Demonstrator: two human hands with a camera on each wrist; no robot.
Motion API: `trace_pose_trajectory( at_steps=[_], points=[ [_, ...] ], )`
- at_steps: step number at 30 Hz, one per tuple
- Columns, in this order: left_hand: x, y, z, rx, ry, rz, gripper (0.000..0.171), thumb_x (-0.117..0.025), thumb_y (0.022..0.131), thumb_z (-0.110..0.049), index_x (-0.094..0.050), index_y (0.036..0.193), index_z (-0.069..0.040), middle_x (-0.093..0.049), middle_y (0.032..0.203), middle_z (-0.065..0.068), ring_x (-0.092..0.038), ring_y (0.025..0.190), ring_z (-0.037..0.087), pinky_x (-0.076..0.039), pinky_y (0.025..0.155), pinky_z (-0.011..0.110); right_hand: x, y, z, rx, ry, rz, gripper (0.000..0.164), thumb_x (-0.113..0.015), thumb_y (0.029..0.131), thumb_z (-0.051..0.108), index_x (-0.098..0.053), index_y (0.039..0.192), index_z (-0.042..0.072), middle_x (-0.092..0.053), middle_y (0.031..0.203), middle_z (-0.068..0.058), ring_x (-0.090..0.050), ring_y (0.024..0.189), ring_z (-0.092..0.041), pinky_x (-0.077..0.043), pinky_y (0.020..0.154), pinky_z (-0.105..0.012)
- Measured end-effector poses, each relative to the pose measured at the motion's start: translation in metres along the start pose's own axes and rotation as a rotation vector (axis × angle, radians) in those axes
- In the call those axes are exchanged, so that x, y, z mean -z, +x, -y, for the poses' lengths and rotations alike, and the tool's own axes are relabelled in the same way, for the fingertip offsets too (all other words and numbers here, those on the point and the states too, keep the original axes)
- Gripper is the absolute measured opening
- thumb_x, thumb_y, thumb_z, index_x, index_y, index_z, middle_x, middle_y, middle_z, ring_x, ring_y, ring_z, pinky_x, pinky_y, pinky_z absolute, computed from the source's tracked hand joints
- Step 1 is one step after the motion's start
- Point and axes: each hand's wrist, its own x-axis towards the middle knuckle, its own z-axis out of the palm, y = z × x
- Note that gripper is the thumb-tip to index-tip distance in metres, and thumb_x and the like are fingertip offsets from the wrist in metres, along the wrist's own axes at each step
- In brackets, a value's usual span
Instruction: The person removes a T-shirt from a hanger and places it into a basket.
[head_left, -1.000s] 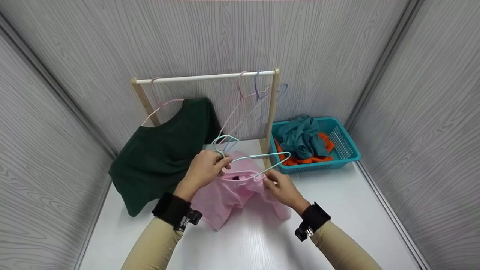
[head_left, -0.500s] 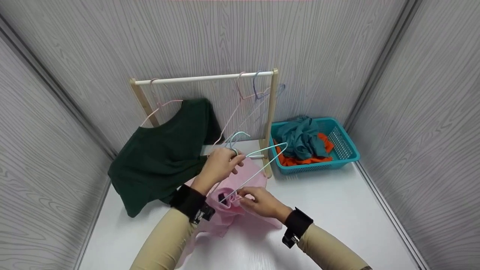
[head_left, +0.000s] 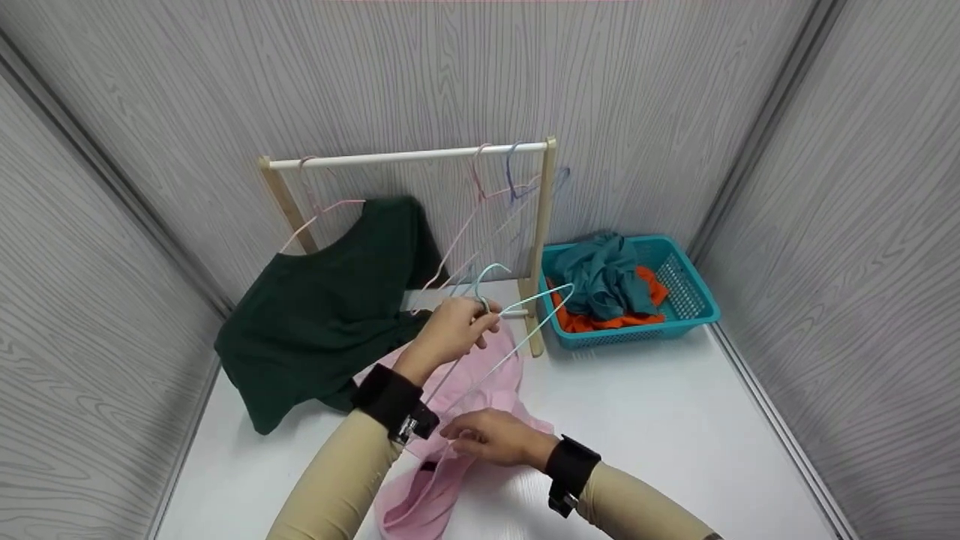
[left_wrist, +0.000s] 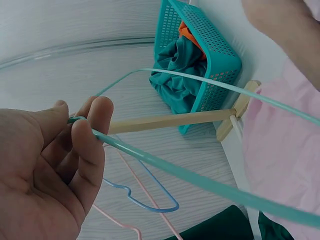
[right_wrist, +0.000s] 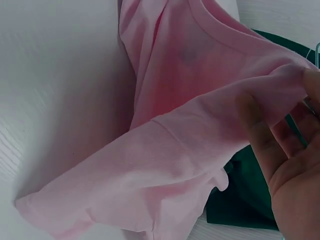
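My left hand [head_left: 454,330] grips a mint-green wire hanger [left_wrist: 200,176] just below its hook, thumb and fingertips closed on the wire. The hanger slants down toward a pink T-shirt [head_left: 491,375] on the white table, and its lower end overlaps the cloth. At the shirt's neckline, my right hand [head_left: 495,439] pinches the fabric; in the right wrist view the fingers lie against the pink cloth [right_wrist: 165,155]. The collar with its dark label now faces the table's near edge. Part of the shirt is hidden behind my left forearm.
Behind the hands stands a wooden rack with a white rail [head_left: 409,156]. A dark green shirt [head_left: 330,322] hangs on its left; a pink hanger and a blue hanger [head_left: 510,172] hang at the right. A teal basket [head_left: 686,296] holds teal and orange clothes.
My right hand has drawn the shirt's collar down toward the near edge and left. My left hand has shifted right with the hanger, whose lower end has swung downward.
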Motion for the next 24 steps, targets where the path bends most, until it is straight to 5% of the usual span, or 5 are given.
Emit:
trace_pose_trajectory(
  at_steps=[15,20,24],
  points=[
    [0.042,-0.038,0.035,-0.031,0.093,0.104,0.021,-0.059,0.097,-0.021,-0.074,0.106,-0.009,-0.075,0.09,0.008,-0.07,0.066,0.016,-0.05,0.06,0.024,0.016,-0.048,-0.041,-0.186,0.016,-0.081,0.012,-0.06,0.096,0.017,-0.07,0.101,0.015,-0.073,0.1,0.0,-0.066,0.097,-0.009,-0.053,0.089,-0.033],
    [0.064,-0.053,0.052,0.038,0.125,0.132,0.02,-0.059,0.097,-0.02,-0.074,0.103,-0.009,-0.075,0.089,0.009,-0.07,0.068,0.016,-0.05,0.06,0.026,0.026,-0.07,-0.057,-0.228,0.062,-0.128,0.011,-0.059,0.096,0.016,-0.07,0.099,0.015,-0.073,0.099,-0.005,-0.066,0.095,-0.011,-0.053,0.087,-0.037],
    [0.084,-0.061,0.067,0.133,0.175,0.132,0.02,-0.058,0.098,-0.021,-0.073,0.103,-0.008,-0.073,0.089,0.007,-0.069,0.072,0.019,-0.054,0.064,0.029,0.035,-0.085,-0.067,-0.283,0.096,-0.158,0.011,-0.058,0.098,0.018,-0.069,0.1,0.018,-0.072,0.101,-0.003,-0.064,0.091,-0.011,-0.054,0.075,-0.029]
  ],
)
